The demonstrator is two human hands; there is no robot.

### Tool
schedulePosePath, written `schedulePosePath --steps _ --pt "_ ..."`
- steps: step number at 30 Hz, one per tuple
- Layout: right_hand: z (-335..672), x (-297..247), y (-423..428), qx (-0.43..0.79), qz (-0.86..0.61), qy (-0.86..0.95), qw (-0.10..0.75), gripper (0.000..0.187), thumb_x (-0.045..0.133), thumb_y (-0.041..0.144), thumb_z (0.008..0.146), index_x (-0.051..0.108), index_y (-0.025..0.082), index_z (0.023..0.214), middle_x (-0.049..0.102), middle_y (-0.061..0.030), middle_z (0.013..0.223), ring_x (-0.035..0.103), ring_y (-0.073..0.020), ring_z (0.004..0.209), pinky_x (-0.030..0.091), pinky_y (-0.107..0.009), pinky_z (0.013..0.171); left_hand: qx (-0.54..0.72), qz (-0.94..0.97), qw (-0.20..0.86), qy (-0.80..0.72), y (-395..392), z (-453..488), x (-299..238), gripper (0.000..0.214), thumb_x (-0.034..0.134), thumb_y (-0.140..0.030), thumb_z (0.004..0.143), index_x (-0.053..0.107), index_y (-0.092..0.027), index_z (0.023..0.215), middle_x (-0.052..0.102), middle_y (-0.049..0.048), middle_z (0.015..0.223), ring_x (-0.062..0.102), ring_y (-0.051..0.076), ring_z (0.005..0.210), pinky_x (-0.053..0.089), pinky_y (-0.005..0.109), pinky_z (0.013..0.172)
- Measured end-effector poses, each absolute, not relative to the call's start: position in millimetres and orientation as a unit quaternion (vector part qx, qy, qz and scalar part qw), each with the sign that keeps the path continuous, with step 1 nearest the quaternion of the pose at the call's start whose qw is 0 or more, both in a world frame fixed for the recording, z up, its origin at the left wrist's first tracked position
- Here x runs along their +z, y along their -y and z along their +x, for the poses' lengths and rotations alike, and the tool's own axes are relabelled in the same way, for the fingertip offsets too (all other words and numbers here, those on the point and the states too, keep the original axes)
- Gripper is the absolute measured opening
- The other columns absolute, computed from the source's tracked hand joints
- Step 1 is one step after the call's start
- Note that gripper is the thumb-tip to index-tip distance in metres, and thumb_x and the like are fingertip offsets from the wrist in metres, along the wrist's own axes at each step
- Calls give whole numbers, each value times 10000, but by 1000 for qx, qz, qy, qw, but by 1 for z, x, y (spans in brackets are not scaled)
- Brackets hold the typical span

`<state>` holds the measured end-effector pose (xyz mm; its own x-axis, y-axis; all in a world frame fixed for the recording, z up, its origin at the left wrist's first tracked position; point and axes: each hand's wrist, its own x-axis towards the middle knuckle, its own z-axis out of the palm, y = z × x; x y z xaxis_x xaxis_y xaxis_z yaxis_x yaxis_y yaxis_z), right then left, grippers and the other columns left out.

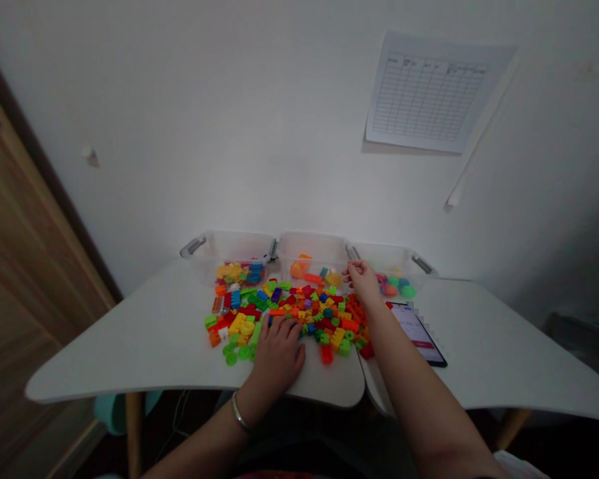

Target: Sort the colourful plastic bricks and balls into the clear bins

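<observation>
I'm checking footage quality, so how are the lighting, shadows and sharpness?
Head view: dim light, darkest beneath the table; a soft shadow under the paper sheet, whose small print is hard to read; bricks slightly soft yet colourful; pixelation beside the touchscreen device.

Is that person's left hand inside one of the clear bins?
No, the left hand is at the near side of the toy brick pile, in front of the clear bins.
</observation>
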<state>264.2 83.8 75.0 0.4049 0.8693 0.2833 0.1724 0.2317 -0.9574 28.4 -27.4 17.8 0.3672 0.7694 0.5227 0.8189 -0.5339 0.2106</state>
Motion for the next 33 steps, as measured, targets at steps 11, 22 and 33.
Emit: schedulePosePath --steps 11,22,33 --pt "294 61 -26 69 -622 624 468 274 493 406 833 646 191 908 710 -51 824 648 -199 739 490 -329 693 -297 -825 50 479 28 29 18 340 544 -257 812 654 -205 1129 677 84 1157 548 283 1154 226 572 1143" --pt "285 33 11 -104 -681 682 243 237 533 283 864 676 183 1024 703 -80 1028 598 -256 985 416 -381 911 -288 -826 46 483 28 30 19 335 547 -259 817 651 -194 1128 676 79 1164 545 283 1160 220 574 1142" --pt "284 18 18 -162 -676 669 264 271 471 287 909 670 159 1042 699 -99 1039 578 -261 1009 408 -386 927 -294 -825 58 479 28 31 19 333 547 -257 810 653 -203 1121 677 85 1154 553 283 1146 252 576 1126"
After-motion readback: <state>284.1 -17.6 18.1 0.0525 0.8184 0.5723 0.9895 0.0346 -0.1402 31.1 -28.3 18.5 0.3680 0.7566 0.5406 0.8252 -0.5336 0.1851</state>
